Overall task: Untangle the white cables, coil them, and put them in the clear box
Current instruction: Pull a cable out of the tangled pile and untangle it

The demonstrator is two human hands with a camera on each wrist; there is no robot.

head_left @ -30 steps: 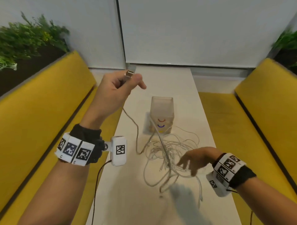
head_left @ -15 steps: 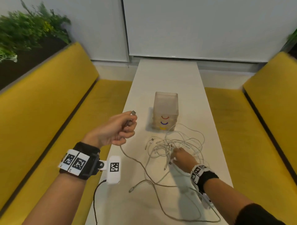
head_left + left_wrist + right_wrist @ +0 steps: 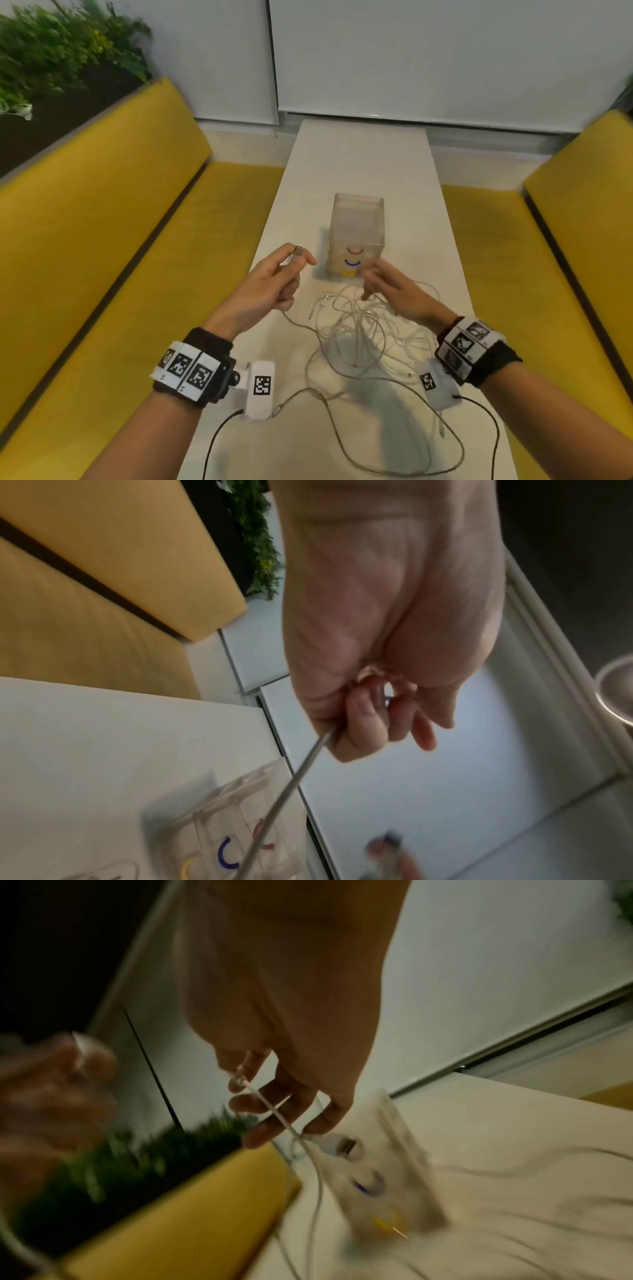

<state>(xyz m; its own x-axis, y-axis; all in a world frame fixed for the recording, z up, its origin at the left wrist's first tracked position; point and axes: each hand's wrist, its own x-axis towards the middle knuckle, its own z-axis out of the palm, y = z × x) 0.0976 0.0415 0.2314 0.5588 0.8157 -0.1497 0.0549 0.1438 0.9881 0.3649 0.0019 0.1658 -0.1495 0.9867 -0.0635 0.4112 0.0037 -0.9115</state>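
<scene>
Your left hand point(image 3: 270, 291) pinches a USB plug point(image 3: 298, 252); your right hand point(image 3: 394, 291) grips one cable point(image 3: 274, 1112) over the tangle point(image 3: 359, 329) — clear box point(image 3: 356, 222) just behind, yellow benches point(image 3: 102, 222) flanking the table point(image 3: 363, 154).

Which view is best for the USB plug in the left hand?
Head view: the metal USB plug sticks out clearly above the left hand, pinched at the fingertips. Left wrist view hides the plug behind the palm and shows only its cable leaving the fist. Right wrist view shows that hand only as a blur.
</scene>
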